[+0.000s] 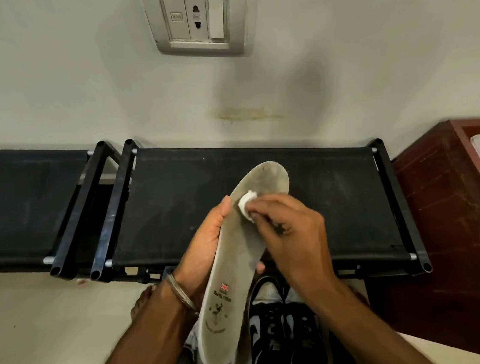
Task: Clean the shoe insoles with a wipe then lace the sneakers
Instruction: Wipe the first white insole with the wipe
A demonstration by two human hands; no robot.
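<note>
Insole held in the air, wipe rubbing its grimy toe end.

The left hand [209, 241] grips the insole [239, 267] by its edge; the right hand [287, 229] pinches the wipe [246, 204] against it. Hard rubbing could bend or twist the insole loose onto the sneakers [283, 326] below the hands.

Both hands [206, 241] [287, 229] raised, fingers curled.

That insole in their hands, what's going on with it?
A person is cleaning a shoe insole. The left hand holds it up by its edge, while the right hand pinches a small white wipe against the insole's grubby toe end. Black and white sneakers wait on the floor below, in front of a black shoe rack.
</note>
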